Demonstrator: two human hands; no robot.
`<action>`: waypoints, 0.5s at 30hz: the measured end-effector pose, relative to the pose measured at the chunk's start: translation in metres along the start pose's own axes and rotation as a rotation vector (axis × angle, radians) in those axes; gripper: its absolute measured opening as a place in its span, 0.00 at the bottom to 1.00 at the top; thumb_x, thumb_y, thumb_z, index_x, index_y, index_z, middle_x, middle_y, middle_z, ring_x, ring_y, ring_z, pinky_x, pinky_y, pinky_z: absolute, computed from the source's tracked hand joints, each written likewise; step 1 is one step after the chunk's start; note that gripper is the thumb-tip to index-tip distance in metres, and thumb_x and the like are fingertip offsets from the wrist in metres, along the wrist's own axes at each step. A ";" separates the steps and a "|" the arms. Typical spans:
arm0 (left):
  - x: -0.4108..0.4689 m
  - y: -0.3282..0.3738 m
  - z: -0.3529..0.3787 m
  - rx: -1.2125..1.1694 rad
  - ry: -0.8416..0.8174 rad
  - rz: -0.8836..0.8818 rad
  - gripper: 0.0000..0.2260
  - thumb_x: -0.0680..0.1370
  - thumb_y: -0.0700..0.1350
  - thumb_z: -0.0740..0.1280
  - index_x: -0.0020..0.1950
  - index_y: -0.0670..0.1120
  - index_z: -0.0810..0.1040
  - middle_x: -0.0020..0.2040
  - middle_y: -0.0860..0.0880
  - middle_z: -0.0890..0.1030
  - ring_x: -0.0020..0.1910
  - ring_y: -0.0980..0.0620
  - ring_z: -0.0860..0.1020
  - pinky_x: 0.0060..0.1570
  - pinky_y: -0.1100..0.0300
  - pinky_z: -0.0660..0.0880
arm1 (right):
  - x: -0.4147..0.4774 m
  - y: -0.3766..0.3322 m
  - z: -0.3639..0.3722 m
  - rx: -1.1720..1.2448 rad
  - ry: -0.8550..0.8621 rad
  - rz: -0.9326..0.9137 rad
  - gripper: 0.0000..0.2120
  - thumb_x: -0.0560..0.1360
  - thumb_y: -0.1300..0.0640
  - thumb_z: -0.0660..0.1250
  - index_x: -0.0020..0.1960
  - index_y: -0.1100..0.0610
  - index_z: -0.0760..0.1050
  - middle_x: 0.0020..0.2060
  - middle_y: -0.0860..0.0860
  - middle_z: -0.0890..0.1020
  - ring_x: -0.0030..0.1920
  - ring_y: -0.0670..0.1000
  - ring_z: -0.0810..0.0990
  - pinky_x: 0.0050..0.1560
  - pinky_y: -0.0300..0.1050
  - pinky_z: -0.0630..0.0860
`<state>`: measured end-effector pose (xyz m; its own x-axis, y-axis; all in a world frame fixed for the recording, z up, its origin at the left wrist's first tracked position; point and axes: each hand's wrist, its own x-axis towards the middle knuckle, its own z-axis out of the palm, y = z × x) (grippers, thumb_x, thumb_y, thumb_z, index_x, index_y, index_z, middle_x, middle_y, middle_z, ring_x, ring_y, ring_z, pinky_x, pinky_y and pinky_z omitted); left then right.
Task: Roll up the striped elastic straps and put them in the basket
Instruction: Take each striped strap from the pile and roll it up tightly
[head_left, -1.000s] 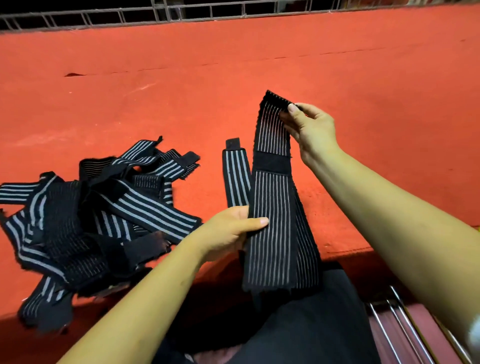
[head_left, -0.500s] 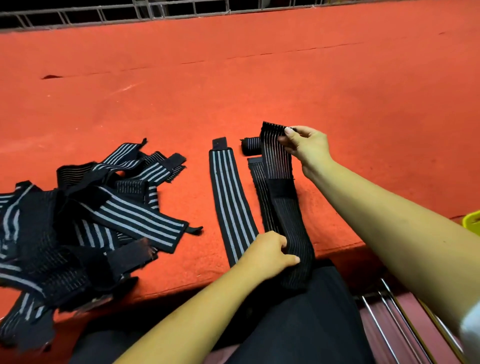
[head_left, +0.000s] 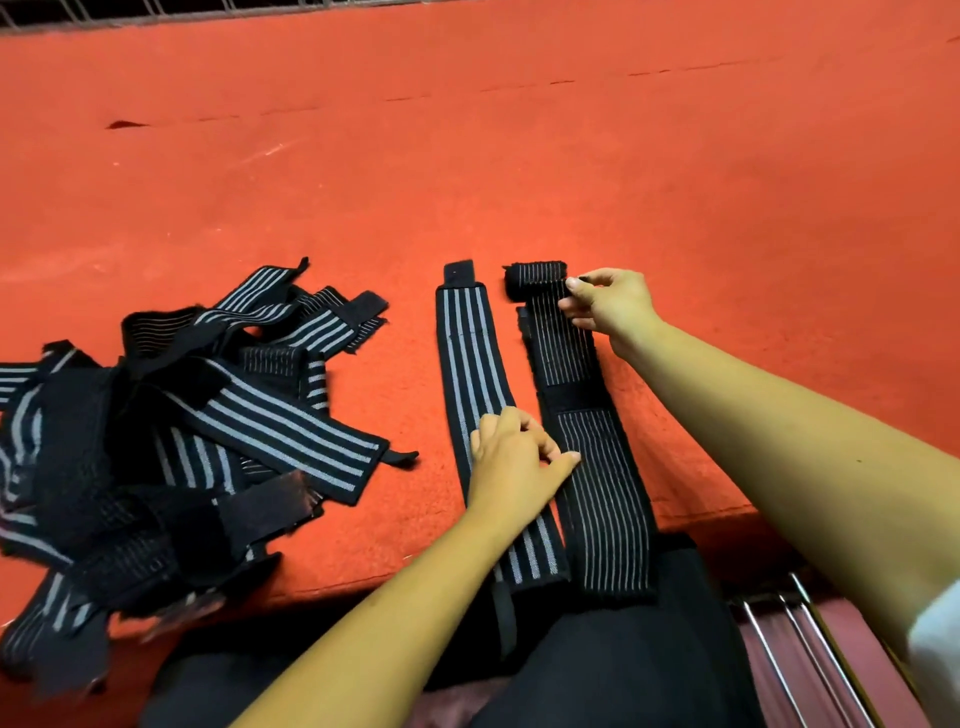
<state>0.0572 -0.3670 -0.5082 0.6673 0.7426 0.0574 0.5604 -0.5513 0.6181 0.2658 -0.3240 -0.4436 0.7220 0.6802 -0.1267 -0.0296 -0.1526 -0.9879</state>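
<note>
At the near edge of the red carpeted table (head_left: 519, 156), two striped elastic straps lie side by side, their near ends overhanging a dark-clothed lap (head_left: 597, 649). The left hand (head_left: 511, 457) rests on the broad-striped strap (head_left: 467, 353), fingers bent, forefinger tip touching the fine-striped strap (head_left: 597, 493); whether it pinches anything I cannot tell. Farther off, the right hand (head_left: 610, 306) pinches the rolled end (head_left: 535, 280) of the fine-striped strap between thumb and forefinger. A heap of straps (head_left: 182, 426) sprawls at the left. A wire railing (head_left: 156, 8) runs along the far edge.
</note>
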 end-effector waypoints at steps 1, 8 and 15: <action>0.000 -0.002 0.002 0.016 0.011 0.021 0.12 0.75 0.59 0.70 0.39 0.53 0.78 0.51 0.56 0.72 0.57 0.52 0.66 0.65 0.55 0.62 | 0.006 0.003 0.001 -0.027 0.001 0.002 0.04 0.79 0.62 0.67 0.53 0.60 0.74 0.34 0.55 0.81 0.27 0.43 0.80 0.31 0.36 0.76; 0.003 -0.008 0.008 0.082 0.019 0.070 0.11 0.76 0.59 0.68 0.39 0.53 0.76 0.50 0.57 0.70 0.55 0.54 0.65 0.61 0.58 0.61 | 0.046 0.022 0.015 -0.321 -0.007 0.007 0.03 0.77 0.62 0.70 0.46 0.57 0.76 0.29 0.53 0.77 0.25 0.47 0.72 0.26 0.39 0.68; 0.003 -0.008 0.011 0.087 0.052 0.049 0.12 0.76 0.58 0.67 0.37 0.54 0.73 0.50 0.58 0.70 0.55 0.55 0.66 0.61 0.59 0.60 | 0.062 0.051 0.026 -0.518 0.143 -0.067 0.07 0.75 0.54 0.73 0.50 0.57 0.84 0.42 0.54 0.85 0.45 0.52 0.82 0.47 0.41 0.73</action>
<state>0.0607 -0.3647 -0.5215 0.6700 0.7312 0.1281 0.5692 -0.6168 0.5436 0.2917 -0.2710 -0.5045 0.7983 0.6021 -0.0157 0.3386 -0.4701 -0.8151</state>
